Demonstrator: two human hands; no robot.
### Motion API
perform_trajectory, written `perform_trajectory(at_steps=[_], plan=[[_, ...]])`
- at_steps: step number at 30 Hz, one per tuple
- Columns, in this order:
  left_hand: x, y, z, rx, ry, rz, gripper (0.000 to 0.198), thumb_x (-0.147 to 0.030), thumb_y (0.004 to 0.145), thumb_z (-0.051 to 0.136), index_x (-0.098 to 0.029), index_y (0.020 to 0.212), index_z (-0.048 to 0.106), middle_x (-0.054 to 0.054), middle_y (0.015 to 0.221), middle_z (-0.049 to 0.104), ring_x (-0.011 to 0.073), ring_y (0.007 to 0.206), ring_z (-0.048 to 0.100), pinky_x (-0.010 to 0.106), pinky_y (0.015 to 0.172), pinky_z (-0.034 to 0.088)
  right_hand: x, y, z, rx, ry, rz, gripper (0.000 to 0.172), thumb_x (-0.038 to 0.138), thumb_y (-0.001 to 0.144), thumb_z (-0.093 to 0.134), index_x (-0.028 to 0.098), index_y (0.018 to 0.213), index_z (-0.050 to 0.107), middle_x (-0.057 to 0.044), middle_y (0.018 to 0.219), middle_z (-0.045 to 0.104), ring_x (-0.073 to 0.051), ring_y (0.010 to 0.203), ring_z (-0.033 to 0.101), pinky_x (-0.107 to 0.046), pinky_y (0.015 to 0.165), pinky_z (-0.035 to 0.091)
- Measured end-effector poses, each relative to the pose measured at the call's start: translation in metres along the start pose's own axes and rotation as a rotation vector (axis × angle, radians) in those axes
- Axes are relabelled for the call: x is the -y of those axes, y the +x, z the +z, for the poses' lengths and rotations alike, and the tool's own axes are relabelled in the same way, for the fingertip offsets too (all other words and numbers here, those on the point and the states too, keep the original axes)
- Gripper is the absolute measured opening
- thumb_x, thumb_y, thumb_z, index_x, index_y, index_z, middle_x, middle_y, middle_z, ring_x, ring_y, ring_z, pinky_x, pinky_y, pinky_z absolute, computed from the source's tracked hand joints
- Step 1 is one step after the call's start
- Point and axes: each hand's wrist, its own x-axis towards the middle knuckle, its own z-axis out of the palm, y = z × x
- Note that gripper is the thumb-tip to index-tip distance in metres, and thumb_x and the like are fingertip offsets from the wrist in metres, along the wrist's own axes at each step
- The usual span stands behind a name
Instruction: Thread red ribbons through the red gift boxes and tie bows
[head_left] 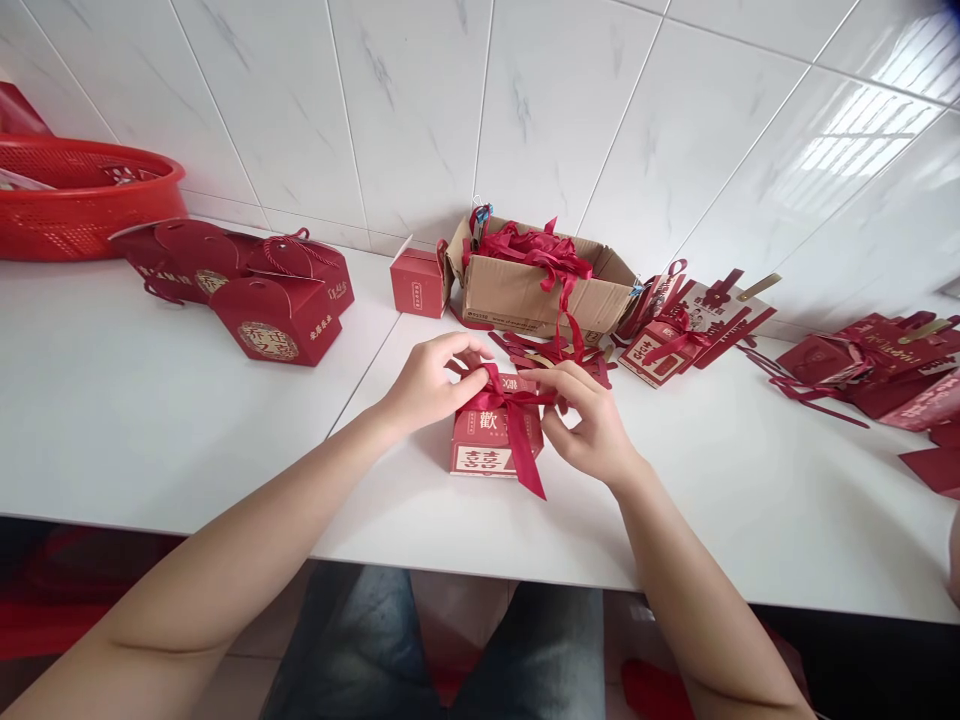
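A small red gift box with white and gold printing stands on the white table in front of me. Red satin ribbon is tied in a bow on its top, and one tail hangs down over the front. My left hand pinches the bow's left side between thumb and fingers. On the other side, my right hand is closed on the right loop of the ribbon. The fingers partly cover the loops and the upper part of the box.
Behind the gift box stands a cardboard carton full of red ribbon. Larger red boxes and a red plastic basket are at the left. More decorated boxes and flat red pieces lie right. A tiled wall bounds the table.
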Motion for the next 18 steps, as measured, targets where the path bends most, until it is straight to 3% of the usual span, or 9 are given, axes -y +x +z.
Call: perform_trajectory(at_steps=[7,13,16,18], plan=[[-0.0001,-0.0004,0.0021,-0.029,0.033,-0.005,0.006,-0.013,0.075,0.058,-0.016,0.075,0.063,0.000,0.075,0.069,0.0120,0.070,0.064,0.024,0.068,0.053,-0.0039,-0.0003,0.0013,-0.021,0.005,0.053,0.030,0.012,0.085,0.055,0.022,0.113,0.060,-0.002,0.090,0.068,-0.012,0.069,0.055,-0.026,0.058,0.045],[0.0015,-0.0009,0.0033,-0.035,0.053,0.011,0.006,-0.012,0.074,0.057,-0.017,0.074,0.062,0.000,0.074,0.069,0.0120,0.068,0.063,0.024,0.067,0.053,-0.0065,0.0001,0.0065,-0.096,-0.074,0.006,0.025,0.006,0.080,0.053,0.022,0.097,0.064,-0.001,0.078,0.056,-0.012,0.066,0.051,-0.027,0.057,0.046],[0.0009,-0.0010,0.0041,-0.043,0.054,0.021,0.004,-0.014,0.074,0.058,-0.017,0.073,0.061,-0.001,0.073,0.067,0.0120,0.068,0.062,0.025,0.067,0.053,-0.0063,0.0007,0.0090,-0.140,-0.047,-0.006,0.026,0.005,0.079,0.052,0.022,0.096,0.063,-0.005,0.094,0.059,-0.015,0.078,0.057,-0.028,0.057,0.048],[-0.0001,-0.0008,0.0043,-0.056,0.048,0.020,0.003,-0.015,0.074,0.059,-0.017,0.071,0.059,-0.001,0.070,0.065,0.0114,0.065,0.061,0.024,0.066,0.053,-0.0063,0.0011,0.0096,-0.128,-0.020,-0.058,0.032,0.003,0.081,0.047,0.023,0.101,0.062,-0.007,0.104,0.061,-0.019,0.093,0.060,-0.031,0.065,0.051]])
